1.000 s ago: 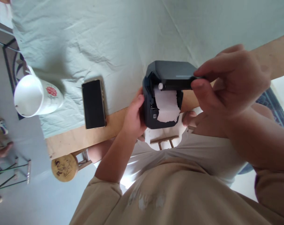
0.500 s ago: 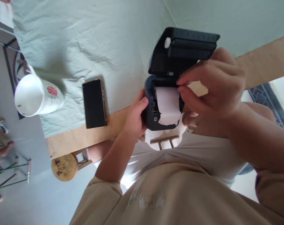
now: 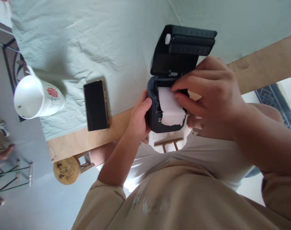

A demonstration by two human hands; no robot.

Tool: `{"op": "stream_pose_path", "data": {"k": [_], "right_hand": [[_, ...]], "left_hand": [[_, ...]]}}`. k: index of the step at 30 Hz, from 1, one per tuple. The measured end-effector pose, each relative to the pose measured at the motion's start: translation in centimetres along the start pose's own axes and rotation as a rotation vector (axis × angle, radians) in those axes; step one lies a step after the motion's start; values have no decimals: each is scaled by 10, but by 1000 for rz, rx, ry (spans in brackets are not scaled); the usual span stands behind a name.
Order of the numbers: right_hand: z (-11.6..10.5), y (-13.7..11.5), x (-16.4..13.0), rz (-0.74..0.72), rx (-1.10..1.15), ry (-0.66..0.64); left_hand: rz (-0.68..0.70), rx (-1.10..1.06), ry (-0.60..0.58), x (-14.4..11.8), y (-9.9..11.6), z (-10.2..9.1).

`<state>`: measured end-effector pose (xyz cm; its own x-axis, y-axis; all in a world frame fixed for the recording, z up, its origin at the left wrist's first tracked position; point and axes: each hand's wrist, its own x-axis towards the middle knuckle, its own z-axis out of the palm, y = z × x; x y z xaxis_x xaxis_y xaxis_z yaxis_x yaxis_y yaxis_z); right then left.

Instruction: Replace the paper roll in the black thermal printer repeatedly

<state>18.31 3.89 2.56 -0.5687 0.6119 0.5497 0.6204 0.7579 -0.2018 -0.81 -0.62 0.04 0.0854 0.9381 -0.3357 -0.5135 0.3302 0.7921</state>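
Right hand (image 3: 208, 95) lowered, fingers (image 3: 184, 83) touching paper roll (image 3: 170, 107), left hand (image 3: 138, 119) gripping printer (image 3: 153, 119)

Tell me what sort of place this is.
Probably a room in a home, not a workshop: a wooden table under a creased pale cloth, with a floral mug and phone beside a small printer, and a little wooden stool on the floor.

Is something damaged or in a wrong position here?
The paper coming out of the open printer has a ragged, torn lower edge. The right hand touches its top; the left hand holds the printer's side. Nothing else looks odd.
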Motion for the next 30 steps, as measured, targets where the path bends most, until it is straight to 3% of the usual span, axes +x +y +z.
{"op": "stream_pose_path", "data": {"k": [6, 23, 27, 30], "right_hand": [[0, -2, 0, 49, -31, -49], [2, 0, -1, -9, 34, 33], [1, -3, 0, -34, -90, 39], [-4, -7, 0, -40, -177, -55]], "left_hand": [[-4, 1, 5, -1, 1, 3], [-4, 27, 36, -1, 0, 1], [-6, 19, 31, -2, 0, 1], [-20, 28, 45, -2, 0, 1]]}}
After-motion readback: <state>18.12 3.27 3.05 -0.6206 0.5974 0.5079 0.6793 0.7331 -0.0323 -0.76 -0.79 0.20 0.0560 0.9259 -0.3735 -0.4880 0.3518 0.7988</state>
